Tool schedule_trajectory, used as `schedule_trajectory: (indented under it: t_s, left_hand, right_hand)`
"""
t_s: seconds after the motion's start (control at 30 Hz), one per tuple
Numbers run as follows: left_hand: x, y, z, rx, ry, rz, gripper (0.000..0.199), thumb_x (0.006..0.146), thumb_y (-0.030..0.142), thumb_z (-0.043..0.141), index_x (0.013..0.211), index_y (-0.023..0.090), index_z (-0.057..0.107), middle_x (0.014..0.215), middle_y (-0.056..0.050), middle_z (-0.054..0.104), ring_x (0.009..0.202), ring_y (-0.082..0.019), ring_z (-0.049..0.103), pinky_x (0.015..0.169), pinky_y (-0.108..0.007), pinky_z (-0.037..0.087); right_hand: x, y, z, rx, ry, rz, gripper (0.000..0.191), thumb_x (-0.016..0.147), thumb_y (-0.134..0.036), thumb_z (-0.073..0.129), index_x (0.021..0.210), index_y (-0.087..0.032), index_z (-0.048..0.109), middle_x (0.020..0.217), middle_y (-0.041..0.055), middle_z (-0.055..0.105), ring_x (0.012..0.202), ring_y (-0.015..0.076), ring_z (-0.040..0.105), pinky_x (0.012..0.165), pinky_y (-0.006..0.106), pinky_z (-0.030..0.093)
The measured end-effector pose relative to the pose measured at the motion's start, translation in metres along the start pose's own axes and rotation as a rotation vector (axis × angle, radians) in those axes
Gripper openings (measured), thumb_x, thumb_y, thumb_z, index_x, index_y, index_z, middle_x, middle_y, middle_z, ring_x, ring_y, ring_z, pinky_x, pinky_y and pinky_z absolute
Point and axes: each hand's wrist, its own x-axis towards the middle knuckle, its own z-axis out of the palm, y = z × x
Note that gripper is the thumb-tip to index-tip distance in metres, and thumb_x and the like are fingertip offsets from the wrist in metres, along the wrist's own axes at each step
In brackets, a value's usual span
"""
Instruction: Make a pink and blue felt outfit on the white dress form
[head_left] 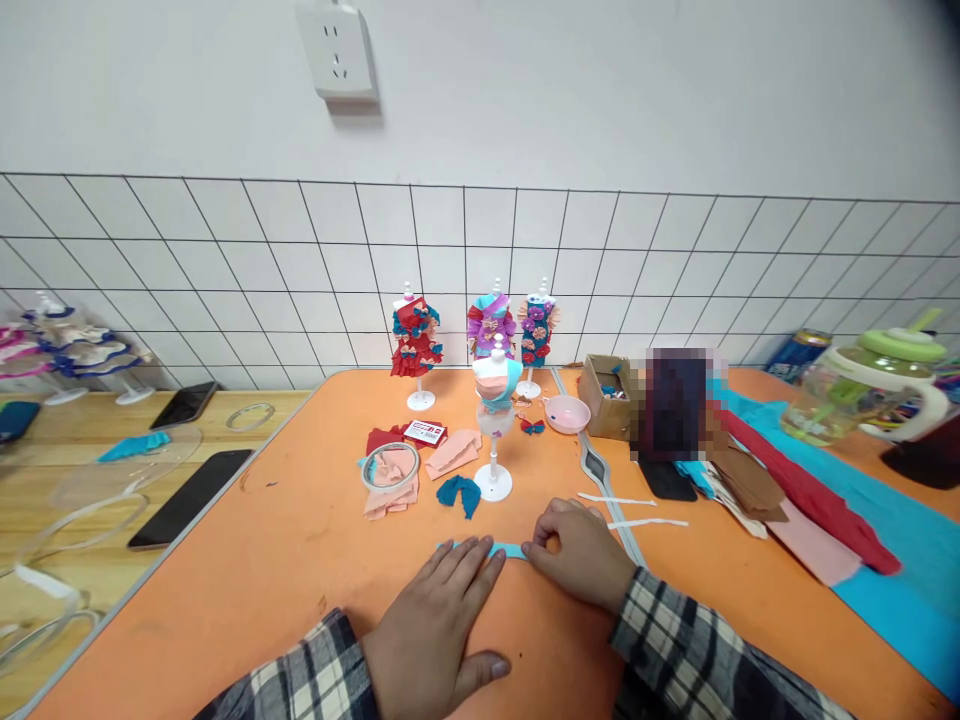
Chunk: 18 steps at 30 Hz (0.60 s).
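A narrow light-blue fabric strip (510, 550) lies on the orange table in front of me. My left hand (442, 620) rests flat with its fingers stretched over the strip's left part. At the strip's right end, my right hand (581, 550) is closed, thumb and forefinger pinching it. Just beyond stands a small white dress form (495, 440), its top wrapped in pink and light-blue cloth. A teal fabric bow-like piece (459, 493) lies by its base. Left of that are pink fabric pieces (454, 453), with a round tape roll or hoop (390, 468) on top of some.
Dressed mini forms (417, 340) stand at the back. A pink bowl (568, 414) and cardboard box (606, 396) are behind right. White strips (649, 522), folded fabrics (810, 490) and a clear jug (847, 390) lie or stand right. Phones (191, 498) lie on the left wooden table.
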Motion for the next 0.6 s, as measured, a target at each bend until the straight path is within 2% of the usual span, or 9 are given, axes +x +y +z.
schedule_trajectory:
  t_s: [0.13,0.23,0.4,0.53,0.6]
  left_hand:
    - [0.003,0.003,-0.002,-0.003,0.015,-0.023,0.081,0.085,0.066,0.046,0.149,0.02,0.028,0.151,-0.018,0.036,0.135,-0.037,0.037,0.11,-0.058,0.032]
    - [0.006,0.008,-0.003,0.013,0.019,-0.053,0.078,0.086,0.067,0.044,0.148,0.021,0.031,0.149,-0.018,0.039,0.133,-0.037,0.04,0.109,-0.058,0.032]
    - [0.008,0.011,-0.003,0.044,0.041,-0.048,0.078,0.085,0.068,0.043,0.148,0.023,0.032,0.148,-0.016,0.042,0.133,-0.035,0.04,0.113,-0.062,0.021]
    - [0.008,0.012,-0.004,0.031,0.043,-0.049,0.079,0.084,0.069,0.044,0.147,0.022,0.033,0.146,-0.016,0.044,0.133,-0.034,0.04,0.114,-0.059,0.02]
    - [0.008,0.013,-0.005,0.022,0.039,-0.061,0.08,0.084,0.07,0.044,0.147,0.021,0.034,0.146,-0.017,0.044,0.133,-0.034,0.04,0.114,-0.058,0.021]
  right_hand:
    - [0.008,0.003,-0.004,-0.074,-0.09,-0.018,0.017,0.078,-0.036,0.062,0.073,-0.022,0.07,0.087,0.0021,0.065,0.091,0.0199,0.057,0.081,0.033,0.034]
    - [0.013,0.004,-0.01,-0.118,-0.157,-0.032,0.019,0.079,-0.036,0.06,0.075,-0.021,0.07,0.087,0.0025,0.065,0.085,0.0174,0.059,0.073,0.028,0.037]
    - [0.019,-0.003,-0.02,-0.17,-0.231,-0.054,0.025,0.083,-0.037,0.056,0.071,-0.019,0.068,0.083,0.0026,0.065,0.069,0.0137,0.06,0.059,0.025,0.036]
    - [0.021,-0.009,-0.02,-0.253,-0.216,-0.043,0.023,0.082,-0.037,0.058,0.072,-0.018,0.068,0.084,0.0067,0.065,0.075,0.0197,0.062,0.062,0.029,0.039]
    - [0.014,-0.008,-0.016,-0.296,-0.141,-0.033,0.022,0.085,-0.034,0.055,0.084,-0.017,0.068,0.091,0.0096,0.066,0.083,0.0235,0.062,0.069,0.032,0.043]
